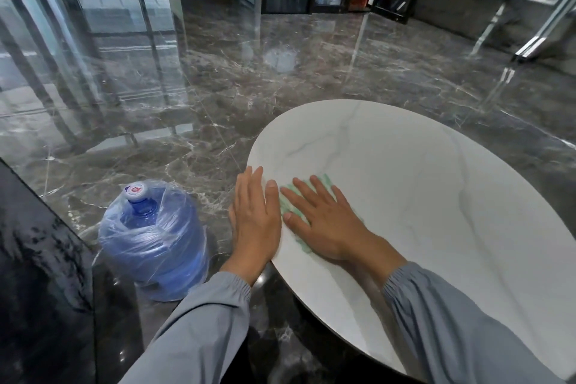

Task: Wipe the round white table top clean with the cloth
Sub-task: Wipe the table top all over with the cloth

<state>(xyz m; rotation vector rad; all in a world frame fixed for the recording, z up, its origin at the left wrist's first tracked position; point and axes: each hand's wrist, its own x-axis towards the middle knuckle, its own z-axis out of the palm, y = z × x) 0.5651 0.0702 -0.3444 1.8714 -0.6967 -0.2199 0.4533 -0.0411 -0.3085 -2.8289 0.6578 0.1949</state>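
Grey sleeves (467, 321) lead to the right hand (327, 224), flat-fingered on the cloth (288, 207) (left hand (255, 215) flat at the edge), with most of the table top (436, 196) beyond its fingertips.

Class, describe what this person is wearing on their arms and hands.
The left sleeve and right sleeve are loose, light blue-grey, each ending in a gathered elastic cuff. The left hand and right hand are bare: no gloves, rings or watch show.

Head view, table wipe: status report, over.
Left hand flat on the left edge of the table top. Right hand flat, pressing the green cloth near that edge. Water jug on the floor alongside, not in the way.
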